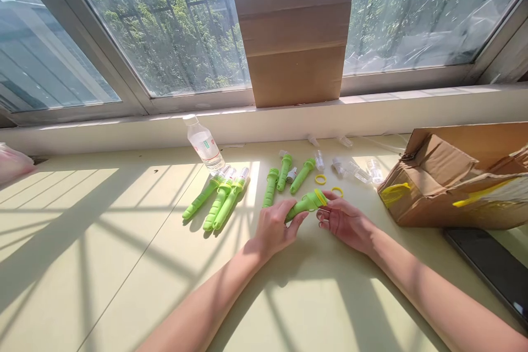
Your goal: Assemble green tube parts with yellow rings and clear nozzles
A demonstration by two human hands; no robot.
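From my view through the head camera, the green tube (306, 204) lies between the two hands. My left hand (273, 226) pinches its body between thumb and curled fingers. My right hand (344, 221) is at the other end, its thumb and fingertips closed around the yellow ring (320, 197) there, palm partly turned up. A loose yellow ring (337, 192) lies just beyond the right fingers.

Past the left hand I see three more green tubes (284, 173) on the table (124, 264); farther left, a group of capped green tubes (223, 198) rests beside the clear bottle (205, 146), which stands upright with its white cap on. What liquid it holds, I cannot tell. Clear plastic caps (358, 171) lie scattered near the open cardboard box (447, 181) on my right. I see cardboard flaps inside the box; its bottom is hidden from me.
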